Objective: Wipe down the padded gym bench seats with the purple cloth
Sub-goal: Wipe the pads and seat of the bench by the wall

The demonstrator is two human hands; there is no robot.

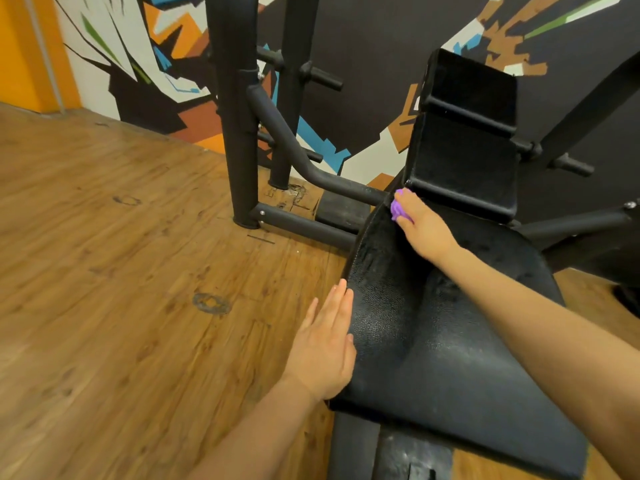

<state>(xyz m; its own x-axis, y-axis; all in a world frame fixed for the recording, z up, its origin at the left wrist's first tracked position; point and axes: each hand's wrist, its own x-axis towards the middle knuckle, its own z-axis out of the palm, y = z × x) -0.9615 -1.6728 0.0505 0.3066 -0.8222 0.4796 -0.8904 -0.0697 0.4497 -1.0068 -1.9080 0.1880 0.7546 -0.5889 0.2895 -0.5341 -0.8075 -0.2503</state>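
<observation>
We are wiping the black seat pad (433, 341) of the gym bench. Our right hand (424, 230) is at the far end of the seat, close to where the back pad (464, 147) begins. It presses the purple cloth (398, 207) onto the seat. The cloth is bunched up under our fingers, and only a little purple bit peeks out on the left. We think our fingers curl around it, but we cannot see that well.

Our left hand (325, 348) lies flat with straight fingers, close together, against the near left edge of the seat. It holds nothing.

We think the seat wipe is under way, and the back pad is not done yet. Next we should pull the cloth across the seat toward us, or go up onto the back pad. We must press down evenly.

Most of the cloth is hidden under the hand. The right side of the seat is covered by our arm. The bench frame (239, 133) is cut off at the top.
</observation>
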